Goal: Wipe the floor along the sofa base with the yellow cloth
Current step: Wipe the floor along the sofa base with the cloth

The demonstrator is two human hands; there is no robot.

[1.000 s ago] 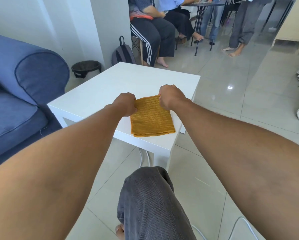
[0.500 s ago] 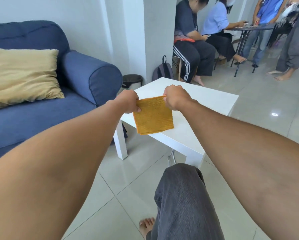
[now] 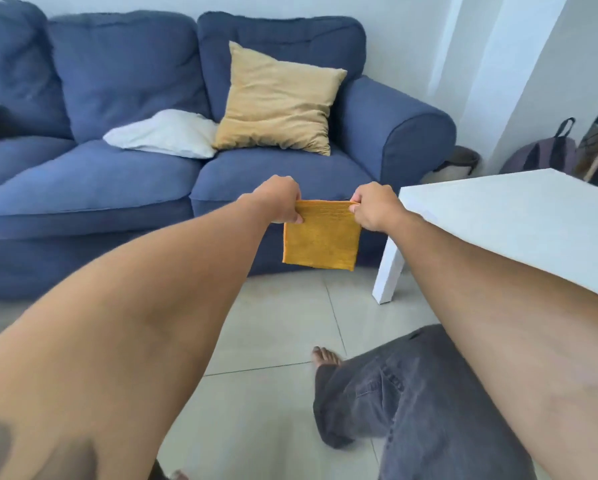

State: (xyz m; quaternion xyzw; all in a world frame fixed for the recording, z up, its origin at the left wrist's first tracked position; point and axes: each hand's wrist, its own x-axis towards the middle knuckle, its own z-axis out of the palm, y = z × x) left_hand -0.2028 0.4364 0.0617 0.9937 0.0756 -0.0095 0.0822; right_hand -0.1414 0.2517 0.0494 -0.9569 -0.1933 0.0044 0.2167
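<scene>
left hand (image 3: 281,203) and right hand (image 3: 373,210) each pinched a top corner of the folded yellow cloth (image 3: 321,237), carrying it; next, lowering to the floor (image 3: 283,327) at twelve o'clock, by the sofa base (image 3: 117,268).

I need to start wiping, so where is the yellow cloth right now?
In the head view the yellow cloth hangs mid-frame, pinched at its top corners by the left hand and right hand, in front of the sofa base, left of the white table.
</scene>
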